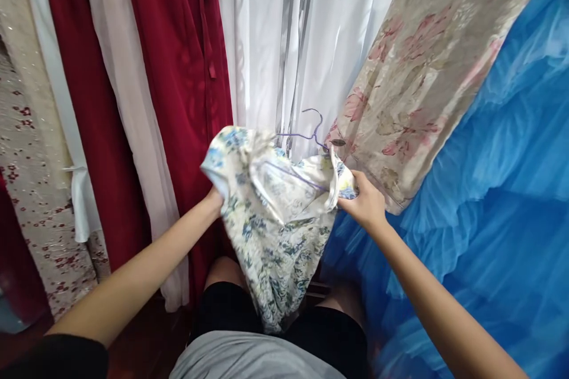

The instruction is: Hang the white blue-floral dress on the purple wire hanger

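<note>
Top (278, 249) hangs between both hands, hanger (317, 127) in its neck. Right hand (367, 198) pinches one sleeve; left hand (216, 200) is at the other (fingers hidden, grip unclear). Probably squaring shoulders; next move needs even tension.

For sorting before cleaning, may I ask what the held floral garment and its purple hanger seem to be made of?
Floral garment: soft printed cloth, mostly matte, since it drapes and creases; the fibre cannot be told. Purple hanger: probably coated metal wire, smooth, judging by its thin, curved hook, though plastic is possible.
</note>
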`<action>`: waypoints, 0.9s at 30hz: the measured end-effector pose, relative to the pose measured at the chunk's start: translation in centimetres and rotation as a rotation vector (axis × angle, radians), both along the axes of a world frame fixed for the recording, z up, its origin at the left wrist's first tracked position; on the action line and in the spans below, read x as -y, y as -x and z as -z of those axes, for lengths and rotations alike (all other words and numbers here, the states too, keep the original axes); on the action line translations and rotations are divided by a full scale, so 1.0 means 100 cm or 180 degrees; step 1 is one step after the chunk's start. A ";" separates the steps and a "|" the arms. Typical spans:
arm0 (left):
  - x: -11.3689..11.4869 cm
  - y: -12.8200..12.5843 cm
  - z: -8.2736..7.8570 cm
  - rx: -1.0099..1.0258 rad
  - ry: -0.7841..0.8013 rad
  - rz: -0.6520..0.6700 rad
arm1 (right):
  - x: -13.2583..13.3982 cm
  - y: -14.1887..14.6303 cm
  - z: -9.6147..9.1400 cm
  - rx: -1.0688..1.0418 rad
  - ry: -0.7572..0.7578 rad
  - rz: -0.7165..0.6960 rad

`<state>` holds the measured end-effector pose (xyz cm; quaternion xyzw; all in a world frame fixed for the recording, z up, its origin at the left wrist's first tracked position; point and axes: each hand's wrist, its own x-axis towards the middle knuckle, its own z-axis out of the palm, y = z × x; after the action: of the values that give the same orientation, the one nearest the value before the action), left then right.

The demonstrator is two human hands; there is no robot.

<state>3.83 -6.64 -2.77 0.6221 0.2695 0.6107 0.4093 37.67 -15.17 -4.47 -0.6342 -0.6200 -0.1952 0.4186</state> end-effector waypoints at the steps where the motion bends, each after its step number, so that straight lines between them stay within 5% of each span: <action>1: -0.001 0.005 0.010 0.0027 0.0158 0.0076 | -0.002 -0.003 -0.004 -0.0078 0.0131 0.0121; 4: 0.004 0.010 0.041 0.0223 0.0538 0.0197 | -0.008 0.004 -0.018 -0.0019 0.0344 0.0075; 9: 0.021 -0.002 0.099 -0.0135 0.0624 -0.0241 | -0.006 0.016 -0.022 0.0605 -0.0008 -0.0652; 13: 0.043 -0.014 0.148 0.0134 0.0964 -0.0396 | 0.001 0.002 -0.001 0.0671 -0.0025 -0.0879; 16: 0.064 -0.021 0.176 0.0455 0.1329 -0.0408 | 0.007 0.016 0.028 0.0189 -0.0387 -0.0403; 19: 0.082 -0.024 0.185 0.0638 0.1556 -0.0575 | 0.019 0.071 0.075 -0.0750 -0.0965 -0.0108; 23: 0.103 -0.020 0.172 0.0414 0.1461 -0.0593 | 0.037 0.162 0.145 -0.2366 0.0015 -0.1182; 27: 0.119 -0.021 0.154 0.0164 0.1271 -0.0633 | 0.043 0.194 0.177 -0.3741 0.0574 -0.1542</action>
<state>5.89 -18.52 -18.21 0.4832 0.4345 0.5983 0.4688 18.26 -19.44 -22.17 -0.5101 -0.4269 0.3379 0.6659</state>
